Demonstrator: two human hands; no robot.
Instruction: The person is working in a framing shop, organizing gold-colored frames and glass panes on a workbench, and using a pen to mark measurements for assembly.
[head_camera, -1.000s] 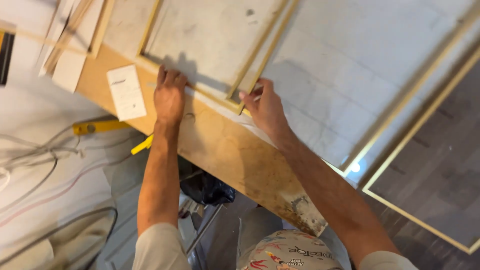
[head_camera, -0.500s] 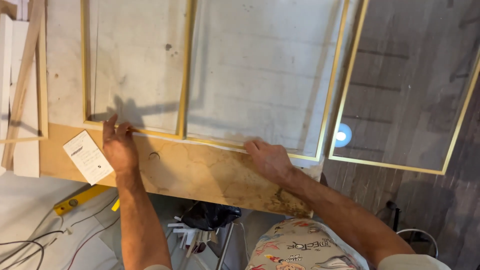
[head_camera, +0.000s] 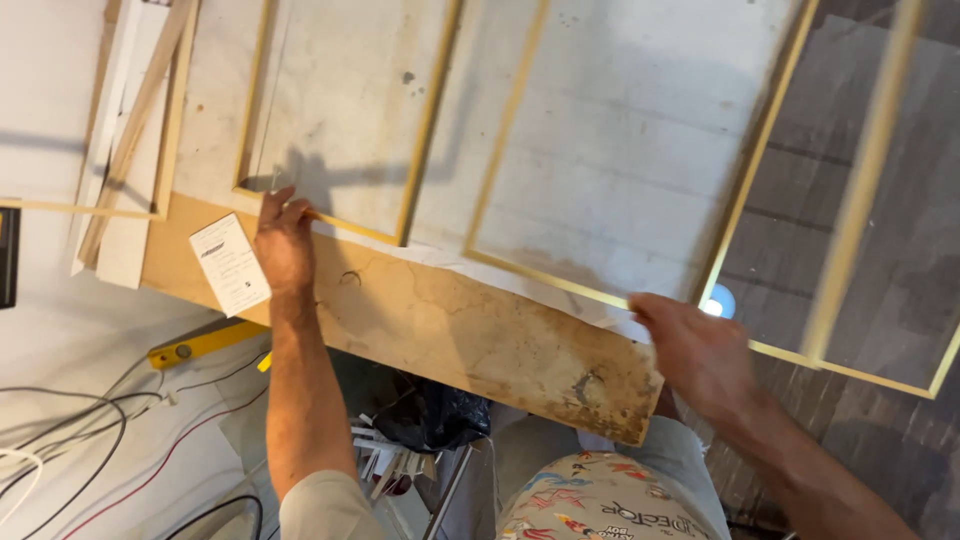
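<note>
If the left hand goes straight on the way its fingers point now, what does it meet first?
The left hand points up the picture. Its fingertips already rest at the lower strip of the thin wooden frame, so it would probably press on that strip first, with the pale panel beyond it.

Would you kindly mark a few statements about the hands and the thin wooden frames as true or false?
1. The left hand rests on a thin yellow wooden frame. True.
2. The right hand holds a hammer. False: it holds no tool and sits at the frame edge.
3. A white paper slip lies on the stained plywood board. True.
4. The yellow spirit level lies on top of the frames. False: it lies below the board.
</note>
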